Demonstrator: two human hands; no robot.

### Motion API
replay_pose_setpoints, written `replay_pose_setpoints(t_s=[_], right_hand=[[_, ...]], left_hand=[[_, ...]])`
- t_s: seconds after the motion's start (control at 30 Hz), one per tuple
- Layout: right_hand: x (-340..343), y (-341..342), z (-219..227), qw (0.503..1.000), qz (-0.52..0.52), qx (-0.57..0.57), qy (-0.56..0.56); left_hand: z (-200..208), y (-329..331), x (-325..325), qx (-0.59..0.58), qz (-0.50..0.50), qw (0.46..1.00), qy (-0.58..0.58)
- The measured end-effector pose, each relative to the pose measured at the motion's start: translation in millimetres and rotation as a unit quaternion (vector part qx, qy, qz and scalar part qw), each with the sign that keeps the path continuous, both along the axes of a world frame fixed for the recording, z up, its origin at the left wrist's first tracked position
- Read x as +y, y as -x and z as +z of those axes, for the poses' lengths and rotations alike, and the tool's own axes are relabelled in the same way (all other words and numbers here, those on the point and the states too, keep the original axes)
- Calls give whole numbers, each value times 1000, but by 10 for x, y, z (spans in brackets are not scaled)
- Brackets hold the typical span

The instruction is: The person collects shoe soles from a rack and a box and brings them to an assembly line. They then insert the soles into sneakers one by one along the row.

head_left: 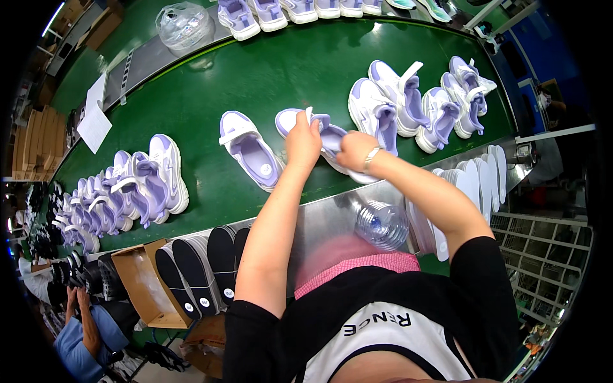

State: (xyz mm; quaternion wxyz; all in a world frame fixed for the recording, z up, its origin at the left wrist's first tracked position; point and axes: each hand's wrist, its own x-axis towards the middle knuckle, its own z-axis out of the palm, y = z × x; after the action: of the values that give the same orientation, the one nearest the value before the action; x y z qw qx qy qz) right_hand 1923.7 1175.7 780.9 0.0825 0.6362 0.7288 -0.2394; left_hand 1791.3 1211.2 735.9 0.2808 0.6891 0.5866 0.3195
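A white and lavender sneaker (332, 136) lies on the green work surface (268, 70), its toe pointing away to the left. My left hand (302, 142) pinches the shoe's white strap near the tongue. At the heel end, my right hand (357, 152) is closed against the collar opening; its fingertips are partly hidden inside the shoe. Just left of them stands a matching sneaker (253, 152) with its strap across the opening and a round white sticker on the lavender insole.
Several matching sneakers stand to the right (373, 112), in a row at left (167, 172) and along the far edge (271, 14). Near me are black insoles (195, 271), white insoles (469, 182), a clear plastic bottle (382, 225) and a cardboard box (143, 287). Another person (96, 332) sits at lower left.
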Motion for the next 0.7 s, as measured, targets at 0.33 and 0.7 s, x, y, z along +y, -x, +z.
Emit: replay_pose_setpoints(t_s=[0.33, 0.7], right_hand=[[-201, -176, 441, 976, 158, -145, -20], [204, 115, -334, 972, 218, -77, -50]], left_hand=[[-39, -19, -43, 5, 62, 998, 27], [-157, 35, -70, -100, 75, 992, 1]])
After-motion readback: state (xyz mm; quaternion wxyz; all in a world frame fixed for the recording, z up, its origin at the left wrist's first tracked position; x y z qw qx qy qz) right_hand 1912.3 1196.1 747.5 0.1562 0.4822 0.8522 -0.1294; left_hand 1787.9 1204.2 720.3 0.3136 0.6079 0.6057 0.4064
